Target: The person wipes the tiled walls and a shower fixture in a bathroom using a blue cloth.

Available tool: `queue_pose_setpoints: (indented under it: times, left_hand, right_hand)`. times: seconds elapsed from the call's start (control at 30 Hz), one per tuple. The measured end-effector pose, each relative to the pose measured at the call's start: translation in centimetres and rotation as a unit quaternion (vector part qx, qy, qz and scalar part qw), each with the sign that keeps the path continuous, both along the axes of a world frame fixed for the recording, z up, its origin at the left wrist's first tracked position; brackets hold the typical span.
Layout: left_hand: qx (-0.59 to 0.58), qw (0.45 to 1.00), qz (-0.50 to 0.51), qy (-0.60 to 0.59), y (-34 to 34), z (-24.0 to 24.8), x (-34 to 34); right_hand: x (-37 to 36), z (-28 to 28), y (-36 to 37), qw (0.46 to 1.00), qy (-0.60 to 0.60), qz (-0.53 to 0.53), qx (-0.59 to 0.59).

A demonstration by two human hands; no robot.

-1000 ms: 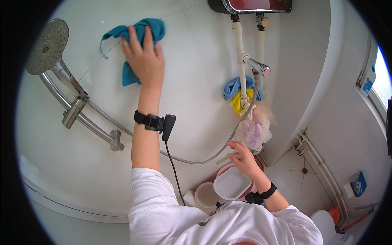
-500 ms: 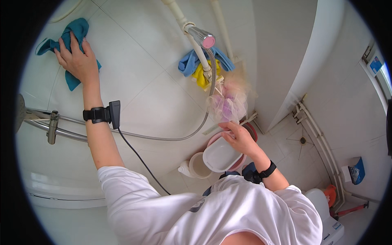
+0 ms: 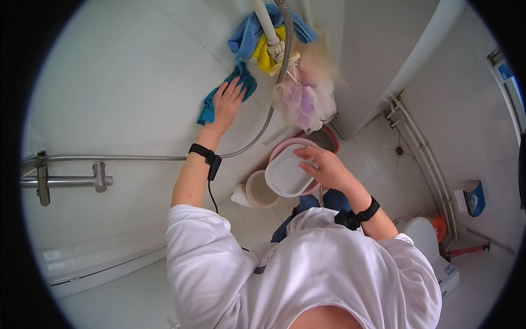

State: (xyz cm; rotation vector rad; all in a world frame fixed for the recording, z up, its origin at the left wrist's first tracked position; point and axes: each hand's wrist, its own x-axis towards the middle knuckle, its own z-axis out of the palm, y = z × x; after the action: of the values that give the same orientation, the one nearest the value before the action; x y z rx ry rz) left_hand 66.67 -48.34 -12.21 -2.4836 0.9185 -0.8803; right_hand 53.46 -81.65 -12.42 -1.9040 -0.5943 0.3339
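Observation:
My left hand [image 3: 222, 112] presses a teal cloth [image 3: 248, 80] against the pale tiled wall [image 3: 137, 71], its fingers laid over the cloth. Just beyond it, a blue towel [image 3: 245, 35] and a yellow cloth [image 3: 263, 56] hang around a white pipe. My right hand [image 3: 330, 170] hovers around the rim of a white plastic basin [image 3: 285, 176], fingers loosely bent and apart. Nothing shows in its grasp, and whether it touches the basin is unclear. Under that basin sits a pink one [image 3: 280, 149].
A metal shower hose [image 3: 257, 143] loops across the wall beside my left arm, joining a chrome bar [image 3: 71, 182]. Mesh bath puffs [image 3: 307, 101] hang right of the hose. A cream bucket [image 3: 261, 190] stands by the basins. Pipes [image 3: 424, 156] run along the right wall above the floor.
My left hand has swept the teal cloth rightward along the wall, from the far left to beside the hanging towels. The view has shifted; my right hand stays near the basins.

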Motion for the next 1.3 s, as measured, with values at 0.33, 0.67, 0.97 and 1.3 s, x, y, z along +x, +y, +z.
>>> queue_pose_setpoints:
  times: [0.33,0.67,0.97,1.3]
  left_hand:
    - [-0.049,0.991,0.012,-0.124,0.0,4.5,-0.2]
    - [-0.089,0.995,0.017,0.039,2.1,-5.8,-1.4]
    - [-0.5,0.801,0.059,0.324,-10.9,-7.4,-11.9]
    - [-0.767,0.23,0.106,0.59,-26.5,-16.8,-14.5]
  right_hand:
    - [-1.3,-0.7,0.4,0.999,0.027,-0.038,-0.017]
    - [-4.2,-4.4,0.3,0.995,0.05,-0.08,-0.031]
    - [-3.4,-8.3,0.3,0.984,0.1,-0.13,0.072]
    - [-1.5,-17.7,-7.3,0.969,0.156,-0.154,0.118]
